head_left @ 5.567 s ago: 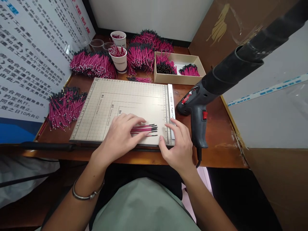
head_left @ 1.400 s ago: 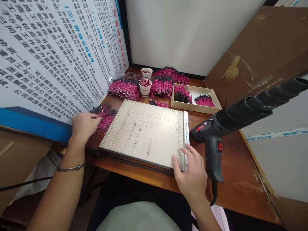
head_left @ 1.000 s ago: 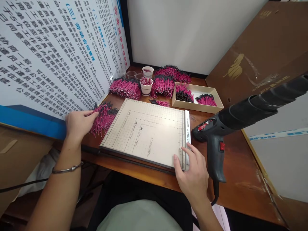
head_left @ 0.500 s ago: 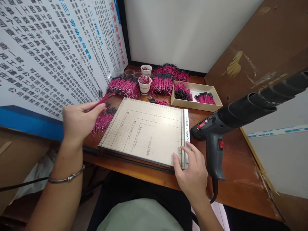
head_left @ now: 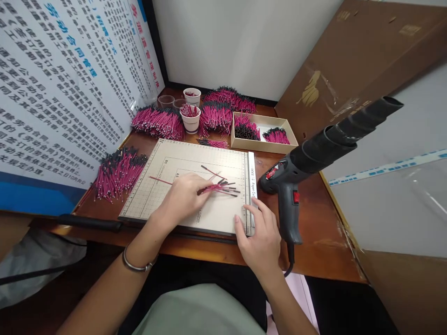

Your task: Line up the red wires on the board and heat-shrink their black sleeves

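My left hand (head_left: 183, 196) is over the middle of a paper cutter board (head_left: 220, 217), its fingers closed on a small bunch of pink wires (head_left: 223, 187) with black ends. The bunch fans out to the right, and one wire (head_left: 207, 171) lies apart above it. Another pink wire sticks out left of the hand. At the board's lower right corner rests my right hand (head_left: 260, 232), fingers spread, holding nothing, beside the white cutter rail (head_left: 252, 186). A loose pile of pink wires (head_left: 120, 174) lies left of the board.
A black heat gun (head_left: 288, 200) stands at the right, its nozzle pointing up and right. Behind the board are wire piles (head_left: 159, 123), a paper cup (head_left: 190, 122), clear cups and a shallow box (head_left: 265, 145) with wires. The cutter's black handle (head_left: 91, 223) lies along the front left edge.
My left hand has moved right with the wires, from above the left pile to the middle of the board. The right hand stays at the board's corner. The view has shifted.
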Demonstrator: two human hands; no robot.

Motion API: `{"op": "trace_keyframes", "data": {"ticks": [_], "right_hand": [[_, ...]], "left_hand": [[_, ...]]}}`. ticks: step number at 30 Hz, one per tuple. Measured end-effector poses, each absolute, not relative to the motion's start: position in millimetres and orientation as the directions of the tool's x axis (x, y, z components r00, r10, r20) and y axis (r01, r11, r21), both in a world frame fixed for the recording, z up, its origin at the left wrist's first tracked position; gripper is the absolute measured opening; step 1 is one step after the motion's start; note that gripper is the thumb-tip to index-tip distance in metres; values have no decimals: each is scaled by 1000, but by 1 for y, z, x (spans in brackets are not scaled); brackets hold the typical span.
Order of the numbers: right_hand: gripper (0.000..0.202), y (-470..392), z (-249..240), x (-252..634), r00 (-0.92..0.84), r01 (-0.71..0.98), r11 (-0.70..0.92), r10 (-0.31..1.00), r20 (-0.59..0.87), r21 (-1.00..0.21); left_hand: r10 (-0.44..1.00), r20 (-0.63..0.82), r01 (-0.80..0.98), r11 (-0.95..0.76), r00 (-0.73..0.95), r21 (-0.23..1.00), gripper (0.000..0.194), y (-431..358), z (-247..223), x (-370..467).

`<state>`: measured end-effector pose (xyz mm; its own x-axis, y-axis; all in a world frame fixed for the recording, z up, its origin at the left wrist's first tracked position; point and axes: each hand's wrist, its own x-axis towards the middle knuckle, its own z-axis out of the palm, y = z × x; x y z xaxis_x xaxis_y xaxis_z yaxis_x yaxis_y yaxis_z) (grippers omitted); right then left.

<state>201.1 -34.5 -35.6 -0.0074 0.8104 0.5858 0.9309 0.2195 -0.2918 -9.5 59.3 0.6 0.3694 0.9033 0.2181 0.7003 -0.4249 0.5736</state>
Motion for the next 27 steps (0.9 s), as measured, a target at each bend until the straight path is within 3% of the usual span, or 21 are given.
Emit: {"op": "trace_keyframes", "data": {"ticks": [5,10,15,21,24,27], "right_hand": [[23,-34,-36,201,4,926,214,819,574,-311],[23,-34,-36,201,0,926,217,818,575,-308],[23,-35,-35,201,0,926,216,820,572,-310],[24,-35,-35,201,1,926,215,821,571,-311],[24,-35,-36,201,3,928,213,816,577,-305],[23,-34,-35,201,-2,929,216,813,582,-299]], "left_hand": [[858,295,660,-513,421,549,19,51,-5,-14],[853,267,621,-513,449,593,38,37,1,-35],[932,270,824,-343,240,451,40,38,5,-71],[979,136,941,-185,152,283,28,43,6,-92],[988,127,958,-122,92,259,25,41,7,-88],[983,155,936,-146,100,321,22,38,9,-75]]}}
